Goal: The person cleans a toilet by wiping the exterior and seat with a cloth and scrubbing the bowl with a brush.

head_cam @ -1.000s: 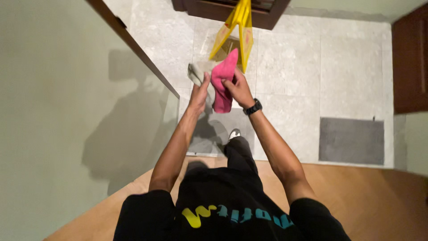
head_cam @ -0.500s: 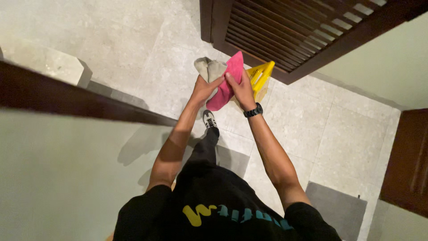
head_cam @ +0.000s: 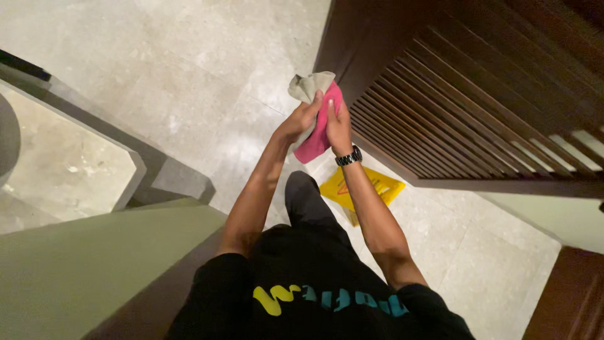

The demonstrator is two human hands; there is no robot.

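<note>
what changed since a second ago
The view turned: the slatted door now fills the upper right, and the yellow sign lies below the hands instead of above them. Both hands, left and right, still grip the pink cloth and grey cloth.

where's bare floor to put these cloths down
Widest bare patch: the pale stone floor left of the hands, between the grey ledge and the slatted wooden door. It is tighter by the feet, where the yellow floor sign lies. Both hands hold the pink cloth and grey cloth.
</note>
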